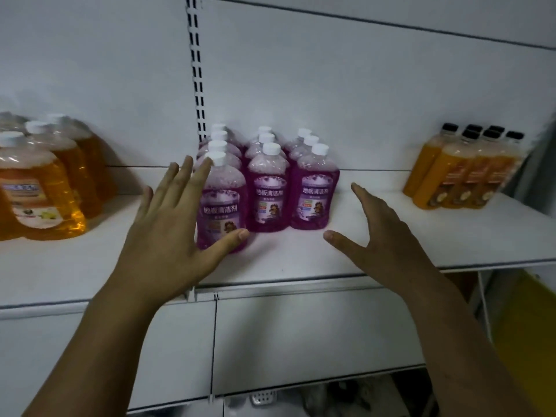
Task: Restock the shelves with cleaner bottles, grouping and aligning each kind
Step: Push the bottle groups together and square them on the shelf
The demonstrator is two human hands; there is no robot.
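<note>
Nearest: left hand (168,236), flat, fingers straight & spread, holding nothing. It's set against the left side of the purple bottles (267,188). Thumb lies across the foot of the front-left bottle (221,206); touching or just short, can't tell. Right hand (388,233) is open too, fingers relaxed, thumb out, over bare shelf (391,251) just right of the block, not touching it.

Progress, my read: purple kind is grouped mid-shelf by the slotted upright (195,70), 3 rows front-to-back, 4 in the left row & 3 in each of the others. Front-left bottle stands fwd of its neighbours, so the front line isn't flush. Squaring that looks like the step in hand. Amber bottles (42,194), white caps, grouped far left. Orange bottles (460,173), black caps, grouped far right. Whether more stock is due, can't say.

Labels: purple fronts read 地板清洁剂 in white; small print too tiny. Amber & orange labels blurred, unreadable.
</note>
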